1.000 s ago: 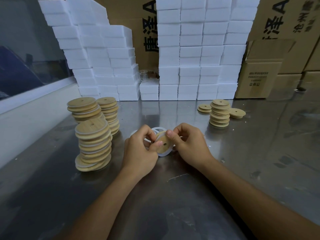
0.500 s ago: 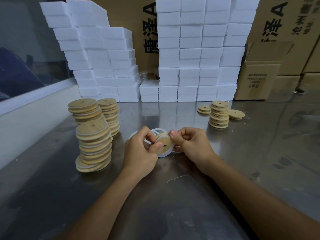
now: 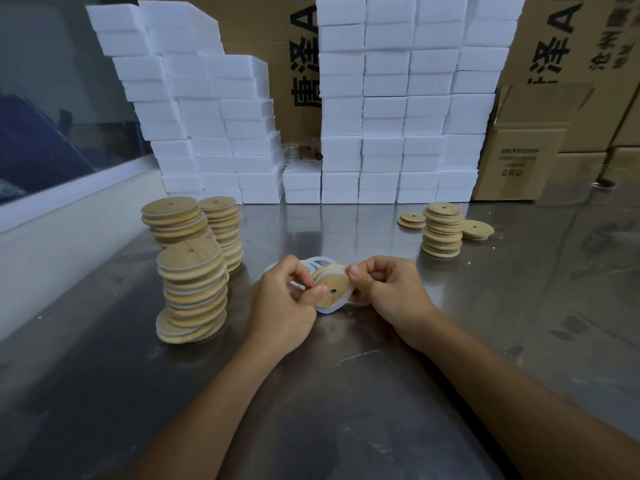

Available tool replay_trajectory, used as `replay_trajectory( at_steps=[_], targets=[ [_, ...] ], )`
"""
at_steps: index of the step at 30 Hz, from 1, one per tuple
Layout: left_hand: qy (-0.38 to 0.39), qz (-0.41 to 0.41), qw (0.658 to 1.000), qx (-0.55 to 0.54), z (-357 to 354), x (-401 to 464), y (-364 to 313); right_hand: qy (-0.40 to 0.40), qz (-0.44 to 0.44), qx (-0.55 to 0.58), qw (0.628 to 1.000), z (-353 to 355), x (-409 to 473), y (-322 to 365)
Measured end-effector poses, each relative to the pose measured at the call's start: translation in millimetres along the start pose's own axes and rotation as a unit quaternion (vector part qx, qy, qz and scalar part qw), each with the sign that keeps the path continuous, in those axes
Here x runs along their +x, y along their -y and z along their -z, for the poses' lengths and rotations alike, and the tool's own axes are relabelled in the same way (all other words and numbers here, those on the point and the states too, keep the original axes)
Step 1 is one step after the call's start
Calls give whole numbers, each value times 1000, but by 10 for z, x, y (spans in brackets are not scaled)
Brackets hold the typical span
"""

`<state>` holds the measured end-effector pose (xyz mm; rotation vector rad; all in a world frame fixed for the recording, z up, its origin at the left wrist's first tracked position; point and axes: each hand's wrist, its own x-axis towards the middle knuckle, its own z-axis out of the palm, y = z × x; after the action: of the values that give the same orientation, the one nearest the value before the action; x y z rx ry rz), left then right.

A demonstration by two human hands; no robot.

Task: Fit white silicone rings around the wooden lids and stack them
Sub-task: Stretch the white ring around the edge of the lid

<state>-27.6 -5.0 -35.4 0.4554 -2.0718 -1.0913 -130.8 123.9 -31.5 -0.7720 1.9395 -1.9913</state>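
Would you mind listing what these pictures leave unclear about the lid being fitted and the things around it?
- Head view: how far the white ring sits round the wooden lid; the left hand and right hand cover its sides.
- Loose rings: count hidden behind both hands.
- Glass items: mostly hidden between the white foam blocks.
- Small print on the cardboard box: too small to read.

Premises: a packing or assembly workshop with stock storage. Evidence: a scuffed stainless-steel work surface (image 3: 381, 393); walls of stacked white foam blocks (image 3: 398, 109); brown printed cardboard shipping cartons (image 3: 526, 161) behind; batch stacks of round wooden lids with centre holes (image 3: 192, 292).
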Motion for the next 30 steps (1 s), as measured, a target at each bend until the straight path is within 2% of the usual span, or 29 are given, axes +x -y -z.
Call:
replay_trajectory(
  at_steps=[4, 12, 20, 27, 30],
  targets=[
    [0, 11, 1000, -11, 1, -5, 1, 3, 7, -5, 1000, -8, 3, -6],
    [-8, 45, 999, -24, -10, -4, 31, 66, -3, 12, 998, 20, 3, 29],
    [34, -14, 999, 34, -4, -29, 10, 37, 80, -99, 991, 2, -27, 27],
    [38, 5, 999, 30, -9, -6, 38, 18, 90, -146, 985, -13, -39, 16],
    [42, 5, 999, 26, -21, 0, 46, 8, 81, -123, 989, -3, -24, 10]
  ],
)
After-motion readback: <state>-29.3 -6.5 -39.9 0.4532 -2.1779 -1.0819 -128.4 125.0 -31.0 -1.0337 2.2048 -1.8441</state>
